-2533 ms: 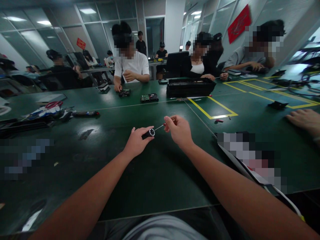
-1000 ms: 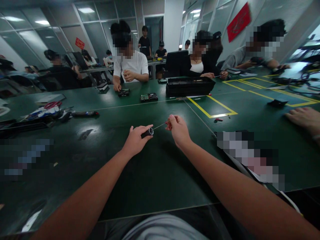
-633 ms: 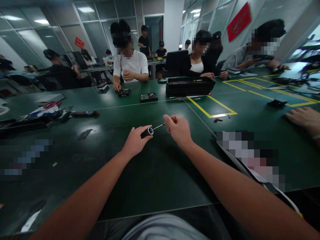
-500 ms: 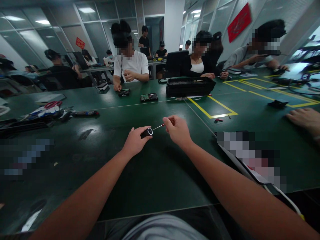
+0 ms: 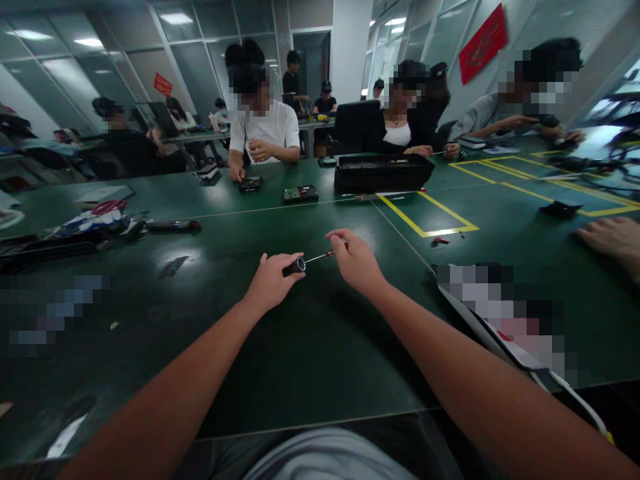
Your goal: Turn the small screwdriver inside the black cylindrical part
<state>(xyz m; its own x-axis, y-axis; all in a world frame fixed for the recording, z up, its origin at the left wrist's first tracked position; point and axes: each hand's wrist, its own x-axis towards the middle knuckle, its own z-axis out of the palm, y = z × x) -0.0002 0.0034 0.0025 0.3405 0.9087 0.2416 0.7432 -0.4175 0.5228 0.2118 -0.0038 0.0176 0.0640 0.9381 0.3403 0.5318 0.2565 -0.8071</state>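
Near the middle of the view, my left hand is wrapped round a small black cylinder whose round end, with a pale ring, faces right. A thin screwdriver with a metal shaft and a dark red part points at that end, and its tip is at or close to it. The screwdriver's handle is in my right hand, the fingers closed on it and mostly hiding it. Both hands are above the green table.
A long black case and a circuit-board device stand farther back. Cables and tools lie left, a blurred pale object right. Another person's hand rests at the right edge. People sit across the table.
The fingers of my right hand have shifted slightly on the screwdriver, with the index finger lifted a little. My left hand holds the cylinder as before. The view has moved slightly.
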